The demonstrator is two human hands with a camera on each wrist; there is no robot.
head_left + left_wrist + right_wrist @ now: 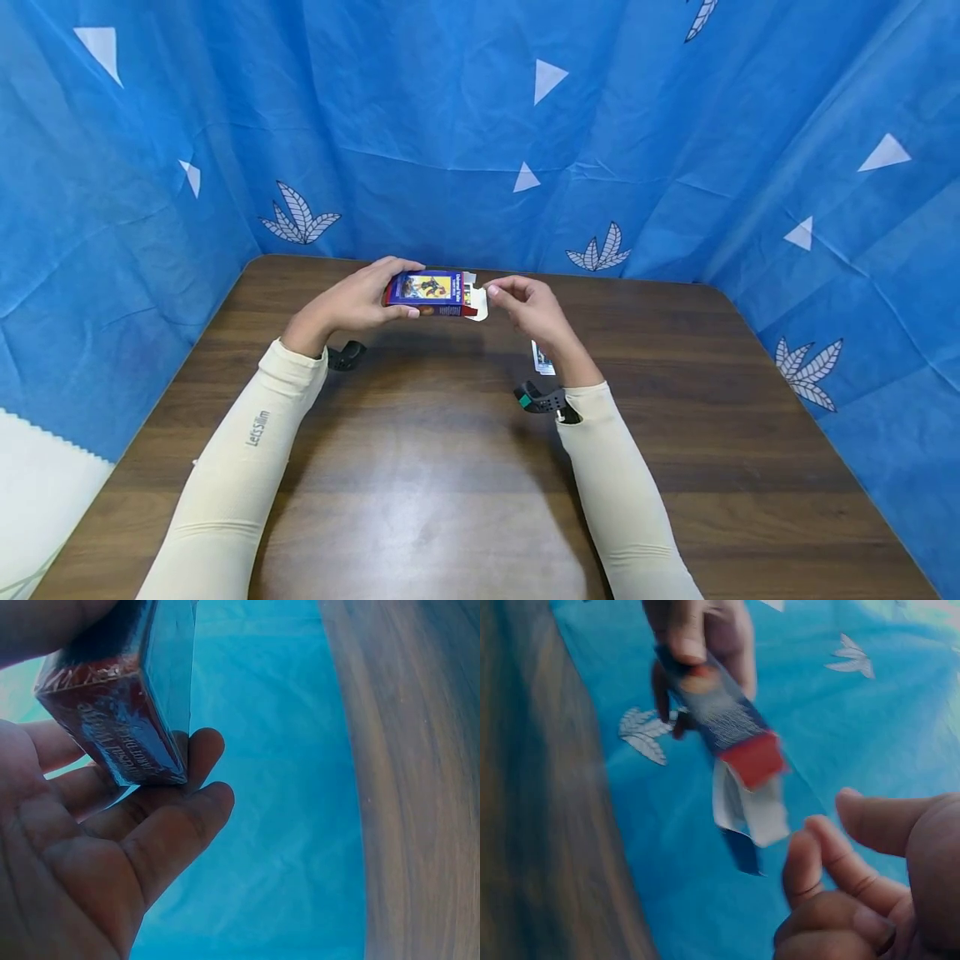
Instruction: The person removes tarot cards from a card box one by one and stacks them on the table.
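My left hand (367,296) grips a blue and red tarot card box (426,288) above the far part of the table, thumb on one side and fingers on the other. The box's end toward the right stands open, with its white-lined flaps (765,814) sticking out. Close to those flaps is my right hand (531,310). In the right wrist view its thumb and forefinger are slightly apart with nothing between them, and the other fingers are bent. The left wrist view shows the closed, printed end of the box (112,727) over the left palm.
A few cards (542,360) lie on the brown wooden table (420,467), partly hidden behind the right wrist. Blue patterned curtain (450,108) hangs along the table's back and sides. Dark bands with devices sit on both wrists.
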